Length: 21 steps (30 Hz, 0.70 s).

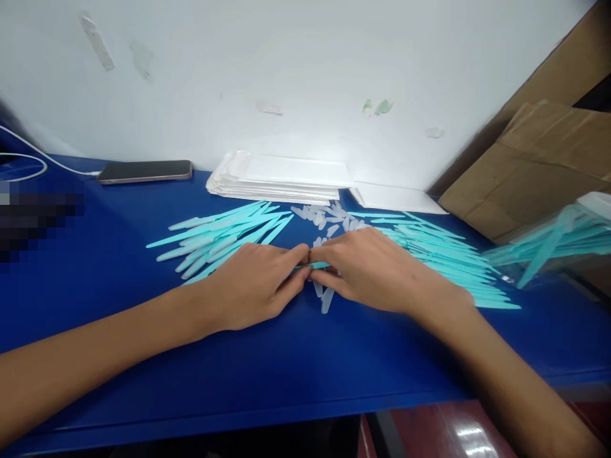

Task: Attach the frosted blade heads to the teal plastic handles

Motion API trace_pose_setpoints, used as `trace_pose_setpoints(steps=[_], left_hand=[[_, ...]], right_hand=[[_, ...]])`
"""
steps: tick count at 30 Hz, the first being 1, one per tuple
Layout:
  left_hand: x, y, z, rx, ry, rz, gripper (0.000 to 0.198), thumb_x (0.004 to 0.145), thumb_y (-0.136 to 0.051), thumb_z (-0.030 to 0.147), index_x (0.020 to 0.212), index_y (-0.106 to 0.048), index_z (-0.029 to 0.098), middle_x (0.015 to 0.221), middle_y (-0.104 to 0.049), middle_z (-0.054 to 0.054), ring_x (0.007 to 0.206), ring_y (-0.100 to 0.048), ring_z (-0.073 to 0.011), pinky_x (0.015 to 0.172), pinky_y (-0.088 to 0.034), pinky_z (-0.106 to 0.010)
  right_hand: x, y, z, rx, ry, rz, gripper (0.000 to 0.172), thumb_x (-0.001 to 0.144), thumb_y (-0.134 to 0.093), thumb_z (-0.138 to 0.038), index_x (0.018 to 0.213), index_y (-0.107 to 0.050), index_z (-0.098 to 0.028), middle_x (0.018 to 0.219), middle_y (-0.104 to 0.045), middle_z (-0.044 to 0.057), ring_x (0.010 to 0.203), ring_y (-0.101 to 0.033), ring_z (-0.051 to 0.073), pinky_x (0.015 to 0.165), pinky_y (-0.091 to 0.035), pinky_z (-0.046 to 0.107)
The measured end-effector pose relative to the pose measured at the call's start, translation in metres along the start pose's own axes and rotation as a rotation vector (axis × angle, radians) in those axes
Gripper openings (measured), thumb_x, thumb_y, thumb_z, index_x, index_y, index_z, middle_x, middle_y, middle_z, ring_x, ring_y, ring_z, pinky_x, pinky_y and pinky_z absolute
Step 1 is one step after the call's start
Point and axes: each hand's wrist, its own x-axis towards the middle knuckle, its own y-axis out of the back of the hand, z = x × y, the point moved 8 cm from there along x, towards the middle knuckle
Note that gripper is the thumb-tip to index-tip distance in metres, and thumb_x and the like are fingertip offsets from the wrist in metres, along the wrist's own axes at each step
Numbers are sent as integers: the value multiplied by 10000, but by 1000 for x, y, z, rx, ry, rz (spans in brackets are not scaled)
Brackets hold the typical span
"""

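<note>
Turquoise stick (319, 264): a short stretch shows between the fingertips, over the middle of the worktop (267, 375); the fingers hide the rest.
Left hand (255, 280): thumb and fingertips pinch the stick from the left.
Right hand (377, 270): pinches it from the right; the 2 sets of fingertips meet or nearly meet.
Caps (333, 230): translucent, loose between the 2 piles, some partly under the right hand; whether 1 is in the pinch, I cannot tell.
Left pile (224, 232): turquoise sticks fanned beyond the left hand, several with pale, translucent ends.
Right pile (443, 267): more sticks, seemingly bare, beyond the right wrist.
Pinch: probably best kept light and close to the join, since a thin stick could bend under a wide hold.
Line: both hands level, any push straight along the stick; twisting might split or skew thin plastic.
Wrists: better held clear of both piles, so nothing gets dragged or mixed.
</note>
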Motion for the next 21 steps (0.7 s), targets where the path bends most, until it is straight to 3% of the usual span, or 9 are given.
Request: trace_pose_setpoints(steps=[21], left_hand=[[-1, 0, 1, 10, -13, 3, 207, 1042, -336, 321, 920, -456, 205, 658, -547, 39, 518, -510, -143, 500, -272, -298]], right_hand=[[-2, 0, 1, 42, -18, -33, 219, 998, -514, -368, 1025, -683, -232, 770, -697, 19, 680, -623, 178, 567, -288, 278]])
